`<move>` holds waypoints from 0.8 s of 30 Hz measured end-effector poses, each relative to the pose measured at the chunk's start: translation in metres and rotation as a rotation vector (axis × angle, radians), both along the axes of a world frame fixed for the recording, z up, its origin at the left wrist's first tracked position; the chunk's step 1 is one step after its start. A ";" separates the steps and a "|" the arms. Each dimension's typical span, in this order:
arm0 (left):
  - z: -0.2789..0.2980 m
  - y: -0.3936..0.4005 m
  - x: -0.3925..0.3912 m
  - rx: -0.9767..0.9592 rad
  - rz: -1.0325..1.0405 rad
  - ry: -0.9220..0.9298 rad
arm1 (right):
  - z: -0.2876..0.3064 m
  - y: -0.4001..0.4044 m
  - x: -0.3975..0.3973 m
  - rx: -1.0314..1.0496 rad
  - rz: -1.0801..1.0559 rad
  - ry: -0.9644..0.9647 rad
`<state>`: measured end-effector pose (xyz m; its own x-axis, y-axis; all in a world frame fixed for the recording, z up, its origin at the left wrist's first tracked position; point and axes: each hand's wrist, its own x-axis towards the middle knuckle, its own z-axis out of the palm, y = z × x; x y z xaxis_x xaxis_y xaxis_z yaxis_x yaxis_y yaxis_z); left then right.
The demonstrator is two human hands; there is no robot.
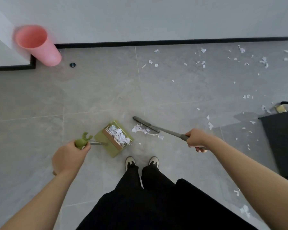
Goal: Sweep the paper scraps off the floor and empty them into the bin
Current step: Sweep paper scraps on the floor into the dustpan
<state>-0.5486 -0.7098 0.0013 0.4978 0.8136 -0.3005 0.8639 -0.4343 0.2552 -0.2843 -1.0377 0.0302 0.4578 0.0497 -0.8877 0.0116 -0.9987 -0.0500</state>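
My left hand [70, 156] grips the green top of the dustpan handle [81, 142]. The green dustpan [106, 145] stands on the floor in front of my feet, with a pile of white paper scraps [119, 135] inside. My right hand [196, 139] grips the grey broom handle [173, 133]. The broom head [145, 124] rests on the floor just right of the dustpan, with a small heap of scraps [140, 129] beside it. More paper scraps [204, 63] lie scattered over the floor to the right. The pink bin [38, 45] stands at the far left by the wall.
A dark piece of furniture [283, 143] stands at the right edge. A black baseboard [156, 42] runs along the wall ahead, with a wall corner behind the bin. A small dark round floor fitting [72, 64] sits right of the bin. My shoes [141, 161] are behind the dustpan.
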 end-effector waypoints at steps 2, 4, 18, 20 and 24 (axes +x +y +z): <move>0.000 -0.007 -0.007 0.000 -0.020 0.017 | -0.001 -0.013 -0.012 -0.004 -0.084 0.005; 0.001 -0.016 -0.012 -0.003 -0.029 0.026 | -0.005 -0.022 -0.025 -0.012 -0.126 -0.007; -0.003 -0.064 -0.043 0.038 0.024 0.014 | -0.014 -0.002 -0.125 0.268 -0.886 0.304; -0.002 -0.065 -0.044 0.035 0.025 0.023 | -0.014 0.012 -0.127 0.329 -1.024 0.345; 0.003 -0.062 -0.043 0.030 0.002 0.020 | -0.019 0.030 -0.123 0.411 -1.260 0.379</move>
<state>-0.5918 -0.7722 0.0041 0.4907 0.8231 -0.2858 0.8693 -0.4402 0.2247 -0.4073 -1.0076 0.0114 0.1248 0.0723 -0.9895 -0.9617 -0.2366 -0.1386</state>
